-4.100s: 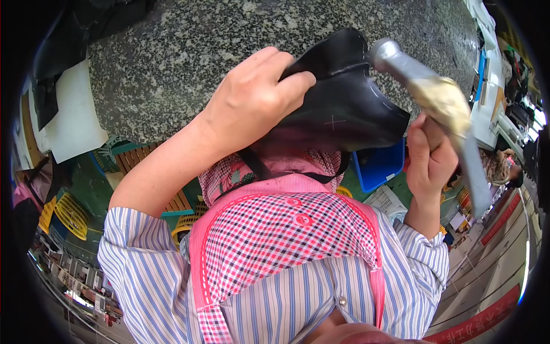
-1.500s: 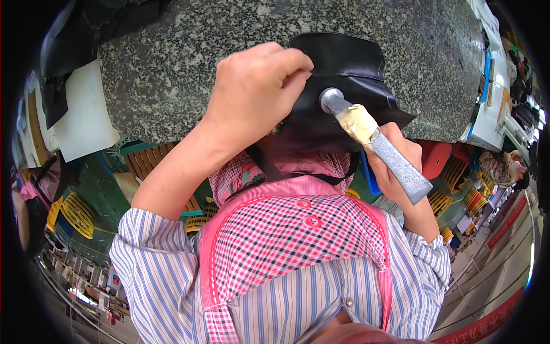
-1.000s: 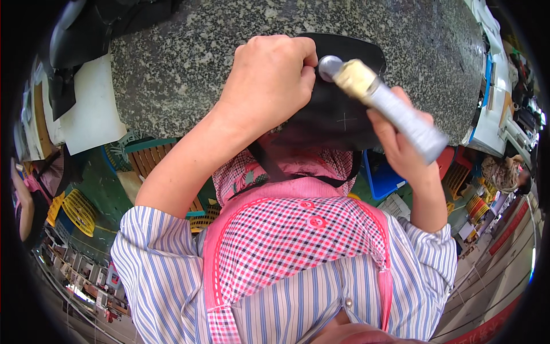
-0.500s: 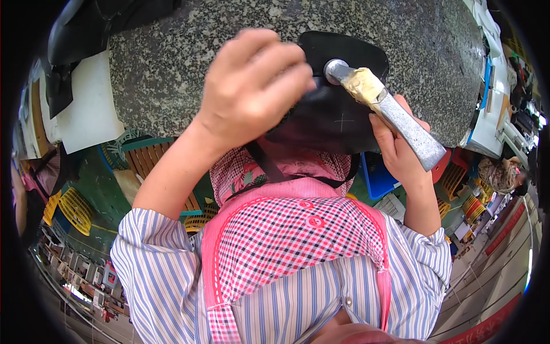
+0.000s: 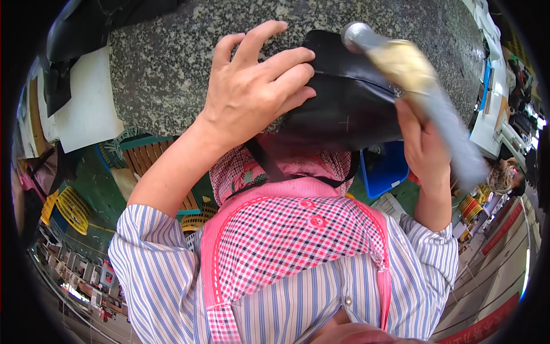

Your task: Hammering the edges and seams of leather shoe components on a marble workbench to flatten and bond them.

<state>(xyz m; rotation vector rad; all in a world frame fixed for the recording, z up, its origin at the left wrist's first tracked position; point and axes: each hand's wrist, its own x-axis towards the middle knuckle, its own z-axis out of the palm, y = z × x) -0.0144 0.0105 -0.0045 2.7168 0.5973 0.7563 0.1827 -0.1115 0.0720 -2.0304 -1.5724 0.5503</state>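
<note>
Speckled grey granite surface [image 5: 172,74] fills the upper frame. Left hand [image 5: 252,92] presses, fingers spread, on the black leather piece [image 5: 349,97] at upper centre. Right hand [image 5: 424,149] grips a metal-headed hammer [image 5: 412,74]. Blue plastic crate [image 5: 389,169] sits below on the green floor [image 5: 97,189].

single head-worn fisheye view, looking steeply down, close over the granite slab [image 5: 172,63], edges bending at rim

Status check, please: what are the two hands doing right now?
Left hand pressing flat on black leather piece, on granite slab. Right hand gripping hammer, head raised over the leather. Nothing in the way.
</note>
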